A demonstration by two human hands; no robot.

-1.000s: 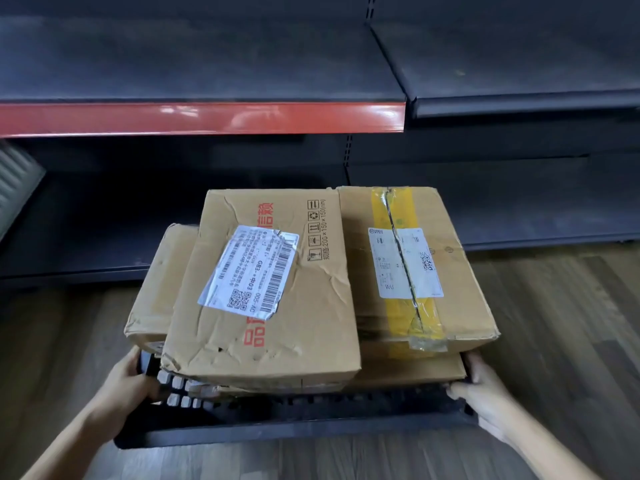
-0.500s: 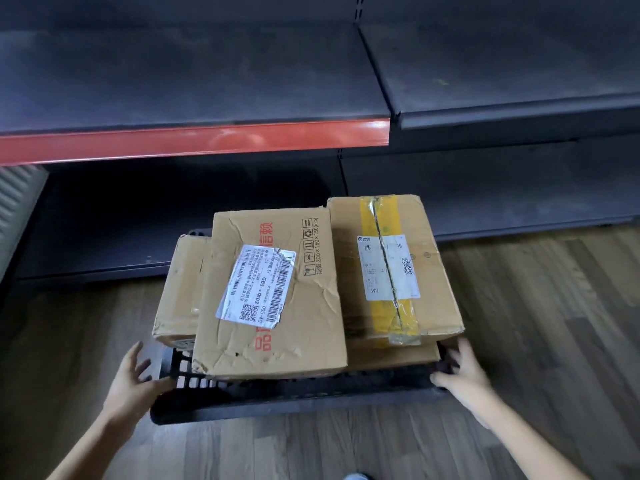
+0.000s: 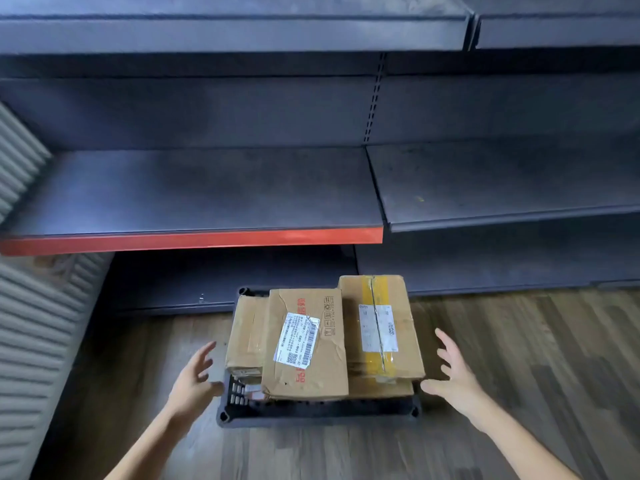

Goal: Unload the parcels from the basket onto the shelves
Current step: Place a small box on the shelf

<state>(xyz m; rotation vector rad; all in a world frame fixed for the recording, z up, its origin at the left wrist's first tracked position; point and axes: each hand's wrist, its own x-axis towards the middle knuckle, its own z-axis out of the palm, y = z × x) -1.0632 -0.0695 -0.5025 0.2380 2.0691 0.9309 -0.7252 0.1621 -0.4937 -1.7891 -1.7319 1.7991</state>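
A black plastic basket (image 3: 318, 412) stands on the wooden floor in front of the shelves, piled with cardboard parcels. On top lie a creased box with a white barcode label (image 3: 306, 368), a box sealed with yellow tape (image 3: 381, 327) to its right, and a smaller box (image 3: 246, 337) to its left. Another parcel (image 3: 381, 389) shows beneath the taped one. My left hand (image 3: 194, 382) hovers just left of the basket, fingers spread, holding nothing. My right hand (image 3: 457, 375) hovers just right of it, also spread and empty.
A dark shelf with a red front edge (image 3: 194, 240) runs above the basket, beside a dark shelf (image 3: 512, 216) to the right. A higher shelf (image 3: 232, 36) spans the top. A lower shelf (image 3: 173, 299) sits behind the basket. A grey ribbed panel (image 3: 31, 323) stands at the left.
The basket went down onto the floor and both hands let go of its sides, drawing back with fingers spread. The view rose, showing more of the shelves.
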